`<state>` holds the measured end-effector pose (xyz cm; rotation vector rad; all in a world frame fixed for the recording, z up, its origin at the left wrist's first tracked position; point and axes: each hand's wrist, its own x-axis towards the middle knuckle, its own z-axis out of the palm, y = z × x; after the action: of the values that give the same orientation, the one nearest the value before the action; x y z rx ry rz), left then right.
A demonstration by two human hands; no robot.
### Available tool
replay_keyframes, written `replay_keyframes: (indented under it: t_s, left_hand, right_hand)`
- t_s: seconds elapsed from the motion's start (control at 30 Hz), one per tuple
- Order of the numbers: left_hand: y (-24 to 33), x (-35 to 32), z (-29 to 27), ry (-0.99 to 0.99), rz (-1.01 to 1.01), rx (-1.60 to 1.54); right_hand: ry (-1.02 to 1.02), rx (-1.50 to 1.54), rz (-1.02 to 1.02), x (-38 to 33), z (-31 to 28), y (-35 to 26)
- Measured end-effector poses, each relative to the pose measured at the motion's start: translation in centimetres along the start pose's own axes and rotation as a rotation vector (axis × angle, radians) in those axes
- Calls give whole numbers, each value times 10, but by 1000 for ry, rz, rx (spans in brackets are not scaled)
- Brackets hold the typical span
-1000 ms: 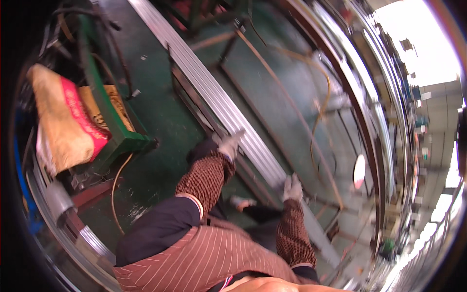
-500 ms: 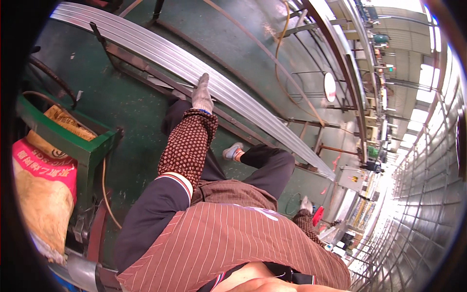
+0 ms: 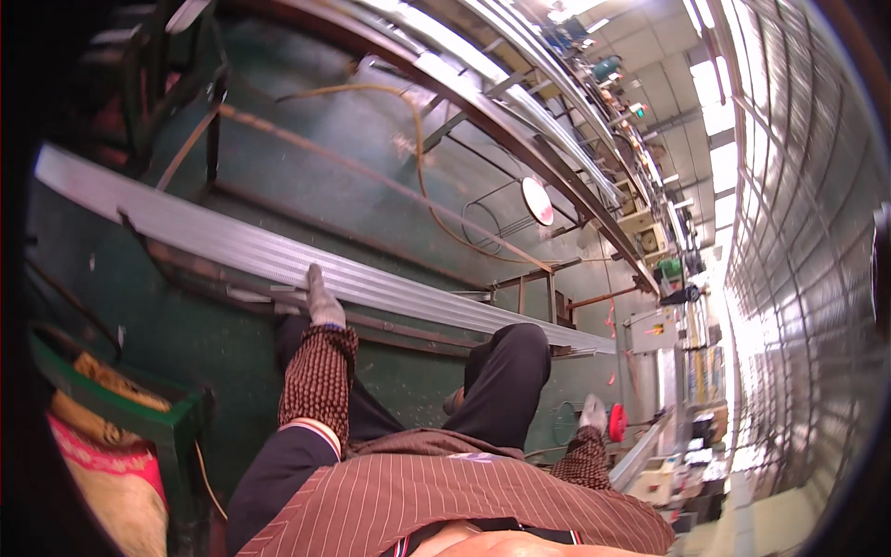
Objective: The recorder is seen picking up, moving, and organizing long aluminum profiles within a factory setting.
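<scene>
Ribbed metal strips (image 3: 399,291) lie under the left hand (image 3: 325,302) (straight fingers only). The right hand (image 3: 593,414), grip unclear, is off them.

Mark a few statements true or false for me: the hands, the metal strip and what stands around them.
1. The left hand is at the near edge of the long ribbed metal strip. True.
2. The right hand lies on the strip too. False: the right hand is apart from it, and shows next to a red object.
3. Both hands wear gloves. True.
4. The green frame is at the upper right of the picture. False: the green frame is at the lower left.
5. A round pale disc shows beyond the strip. True.
</scene>
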<state>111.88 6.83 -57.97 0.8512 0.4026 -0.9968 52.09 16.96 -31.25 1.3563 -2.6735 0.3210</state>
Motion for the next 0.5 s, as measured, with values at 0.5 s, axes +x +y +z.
replay_keyframes:
  t_s: [0.5]
  left_hand:
    - [12, 16, -19, 53, -256, 352]
  right_hand:
    - [-285, 422, -784, 80, 44, -372]
